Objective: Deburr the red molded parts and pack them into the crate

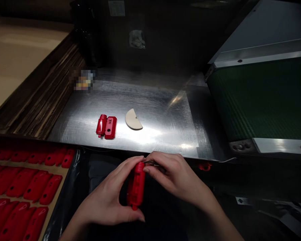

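My left hand (115,197) holds a red plastic part (137,185) upright in front of the table's near edge, thumb at its bottom and fingers at its top. My right hand (170,170) is closed on a thin metal tool (154,163), whose tip meets the top end of the part. On the metal table (165,130) lies another red part (106,127), with a cylinder beside a flat plate. To its right rests a pale half-round piece (133,119) with a small notch in its straight side.
Rows of red parts (31,185) lie in a box at the lower left. Stacked cardboard sheets (52,90) stand at the left, and a green conveyor belt (263,100) runs at the right. A small red piece (205,166) shows below the table edge.
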Motion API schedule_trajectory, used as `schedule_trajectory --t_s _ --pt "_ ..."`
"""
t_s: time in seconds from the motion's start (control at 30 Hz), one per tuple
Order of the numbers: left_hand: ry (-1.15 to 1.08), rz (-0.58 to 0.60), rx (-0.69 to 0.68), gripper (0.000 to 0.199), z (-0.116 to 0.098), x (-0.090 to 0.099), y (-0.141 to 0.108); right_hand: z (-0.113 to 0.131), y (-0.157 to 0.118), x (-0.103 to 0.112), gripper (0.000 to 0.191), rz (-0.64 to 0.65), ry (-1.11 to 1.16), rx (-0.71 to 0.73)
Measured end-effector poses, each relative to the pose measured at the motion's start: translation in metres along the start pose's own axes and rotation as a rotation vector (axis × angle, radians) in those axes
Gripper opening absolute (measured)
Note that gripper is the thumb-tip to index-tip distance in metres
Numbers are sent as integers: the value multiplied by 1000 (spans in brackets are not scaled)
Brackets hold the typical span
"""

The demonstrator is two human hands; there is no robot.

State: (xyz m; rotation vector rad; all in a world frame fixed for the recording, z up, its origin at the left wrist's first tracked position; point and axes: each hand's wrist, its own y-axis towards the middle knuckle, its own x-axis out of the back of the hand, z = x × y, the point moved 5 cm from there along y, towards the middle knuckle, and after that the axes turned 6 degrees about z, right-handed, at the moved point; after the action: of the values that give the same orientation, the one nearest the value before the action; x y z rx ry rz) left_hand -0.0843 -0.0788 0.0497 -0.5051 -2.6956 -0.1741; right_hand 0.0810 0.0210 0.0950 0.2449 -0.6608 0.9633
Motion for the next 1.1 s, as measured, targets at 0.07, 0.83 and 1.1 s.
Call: schedule_trajectory --t_s 0.07,0.83,1.1 --pt "-11 -12 12 115 0 1 2 0 0 0 14 -42 -22 -26" --pt "133 46 25 111 7 -6 5 2 8 2 19 11 -246 -44" --pt "-54 44 85 111 9 -2 2 -3 4 9 23 1 -63 -65"
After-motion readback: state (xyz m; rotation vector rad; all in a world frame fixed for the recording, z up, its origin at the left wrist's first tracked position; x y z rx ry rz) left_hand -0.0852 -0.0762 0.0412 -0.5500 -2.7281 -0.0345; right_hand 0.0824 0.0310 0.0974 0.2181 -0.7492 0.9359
